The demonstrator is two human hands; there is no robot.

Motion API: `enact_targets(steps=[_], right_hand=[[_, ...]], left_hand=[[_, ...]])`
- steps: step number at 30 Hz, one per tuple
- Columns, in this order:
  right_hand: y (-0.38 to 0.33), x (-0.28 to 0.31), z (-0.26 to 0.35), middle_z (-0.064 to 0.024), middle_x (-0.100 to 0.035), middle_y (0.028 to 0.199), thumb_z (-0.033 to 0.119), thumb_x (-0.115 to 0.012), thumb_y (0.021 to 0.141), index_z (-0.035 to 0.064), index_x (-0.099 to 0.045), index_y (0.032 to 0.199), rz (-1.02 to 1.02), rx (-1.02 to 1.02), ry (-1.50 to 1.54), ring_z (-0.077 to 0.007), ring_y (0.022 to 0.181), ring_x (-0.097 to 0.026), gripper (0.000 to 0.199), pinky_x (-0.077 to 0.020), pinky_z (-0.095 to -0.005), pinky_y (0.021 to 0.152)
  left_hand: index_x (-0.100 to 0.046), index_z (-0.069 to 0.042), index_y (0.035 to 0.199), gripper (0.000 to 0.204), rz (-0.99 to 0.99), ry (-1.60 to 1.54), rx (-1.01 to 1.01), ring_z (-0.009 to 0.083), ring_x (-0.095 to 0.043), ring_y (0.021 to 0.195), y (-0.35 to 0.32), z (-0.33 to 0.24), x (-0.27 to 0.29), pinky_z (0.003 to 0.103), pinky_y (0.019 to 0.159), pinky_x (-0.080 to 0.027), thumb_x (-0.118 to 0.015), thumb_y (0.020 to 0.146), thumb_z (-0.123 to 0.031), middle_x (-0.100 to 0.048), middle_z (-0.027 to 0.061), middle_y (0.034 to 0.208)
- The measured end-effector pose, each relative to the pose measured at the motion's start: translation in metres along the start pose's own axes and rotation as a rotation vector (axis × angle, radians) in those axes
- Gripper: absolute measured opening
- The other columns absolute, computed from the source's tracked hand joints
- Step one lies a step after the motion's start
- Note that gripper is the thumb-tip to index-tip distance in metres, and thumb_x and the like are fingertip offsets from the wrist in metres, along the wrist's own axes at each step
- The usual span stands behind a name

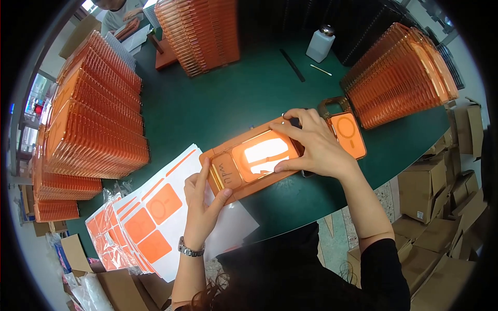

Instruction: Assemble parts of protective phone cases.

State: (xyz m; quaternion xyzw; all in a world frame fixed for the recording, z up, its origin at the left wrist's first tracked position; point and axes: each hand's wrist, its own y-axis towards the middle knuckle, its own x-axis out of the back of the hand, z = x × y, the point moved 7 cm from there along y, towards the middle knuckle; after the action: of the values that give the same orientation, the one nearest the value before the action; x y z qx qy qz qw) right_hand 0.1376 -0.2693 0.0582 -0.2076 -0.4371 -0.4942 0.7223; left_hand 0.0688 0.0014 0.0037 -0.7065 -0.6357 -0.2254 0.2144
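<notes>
Dark green bench (181, 116), curved along its near edge. Near its middle, a flat orange holder (254, 187) slanting from 8 toward 2 o'clock: dark scrawl in a square recess, yellow strip (216, 177) at the left end, translucent panel (267, 154) washed with white glare. Left of the two hands (201, 207) grasping the holder's left end between thumb and fingers; right hand (317, 147) hiding the other end, thumb and fingers spread over it, firm grip or light touch impossible to tell. From the holder, between 2 and 3, orange case (353, 141) with a ring; at 1, cotton swab (321, 70), black strip (292, 65), white bottle (320, 45), contents hidden. Ribbed orange stacks (101, 137) at 10, 11 and 2. At 8, printed sheets (162, 205), some under clear plastic (109, 236). Near 4, cardboard boxes (417, 194).
</notes>
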Motion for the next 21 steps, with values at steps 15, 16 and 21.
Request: enact_targets(steps=[15,16,21], right_hand=[[0.008,0.004,0.037,-0.0183,-0.055,0.141,0.045,-0.090,0.071,0.0109,-0.054,0.145,-0.024,0.365,0.180,-0.0376,0.130,-0.053,0.089,-0.0346,-0.0541,0.115],[0.005,0.021,0.035,-0.0179,-0.057,0.138,0.044,-0.090,0.071,0.0089,-0.054,0.144,-0.133,0.332,0.126,-0.0372,0.124,-0.057,0.089,-0.0390,-0.0518,0.112],[-0.048,0.071,-0.062,-0.0221,-0.058,0.125,0.055,-0.082,0.079,-0.0041,-0.052,0.140,-0.504,-0.516,-0.251,-0.0394,0.114,-0.064,0.090,-0.0522,-0.0449,0.097]], left_hand=[[-0.026,-0.008,0.159,0.111,-0.136,0.412,-0.734,0.0431,-0.039,0.143,0.020,-0.066,0.016,0.061,0.121,-0.022,-0.086,0.074,-0.047,-0.040,0.0218,0.156],[-0.024,-0.008,0.161,0.110,-0.270,0.202,-0.702,0.0436,-0.035,0.147,0.025,-0.076,0.026,0.060,0.121,-0.022,-0.084,0.078,-0.047,-0.034,0.0239,0.160],[-0.017,-0.007,0.164,0.105,-0.414,0.056,-0.571,0.0449,-0.024,0.153,-0.006,-0.075,0.057,0.056,0.122,-0.023,-0.078,0.085,-0.040,-0.018,0.0285,0.167]])
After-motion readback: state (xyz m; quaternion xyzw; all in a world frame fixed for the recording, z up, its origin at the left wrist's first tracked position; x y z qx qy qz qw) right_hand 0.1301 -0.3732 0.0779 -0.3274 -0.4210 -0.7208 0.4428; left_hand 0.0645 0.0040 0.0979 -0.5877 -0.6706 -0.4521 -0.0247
